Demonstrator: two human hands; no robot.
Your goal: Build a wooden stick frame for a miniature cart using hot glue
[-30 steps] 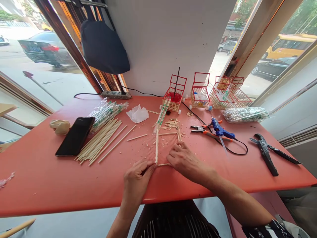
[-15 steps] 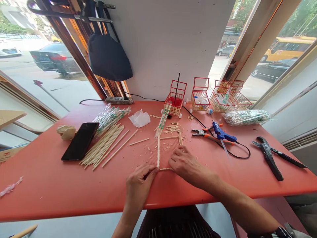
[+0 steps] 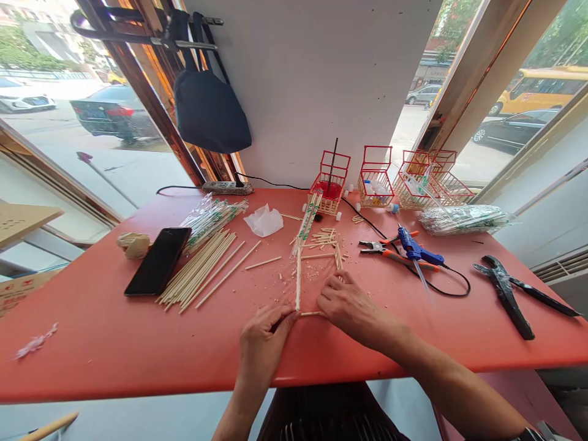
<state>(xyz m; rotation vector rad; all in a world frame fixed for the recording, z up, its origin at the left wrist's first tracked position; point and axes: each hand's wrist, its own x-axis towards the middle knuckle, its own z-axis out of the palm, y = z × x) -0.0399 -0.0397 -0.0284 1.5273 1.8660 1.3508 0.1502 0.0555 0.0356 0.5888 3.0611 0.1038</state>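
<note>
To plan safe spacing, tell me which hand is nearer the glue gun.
Right. The right hand is at the right side of the frame, to the near left of the glue gun; the left hand is farther left, at the frame's near left corner.

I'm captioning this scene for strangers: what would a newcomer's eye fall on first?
Probably the broad red table, with the left hand and right hand on a wooden stick frame toward its front edge. Next, the stick carts with red upper parts, lined up at the far side. The blue glue gun also catches the eye, right of the frame by the orange-handled pliers.
</note>
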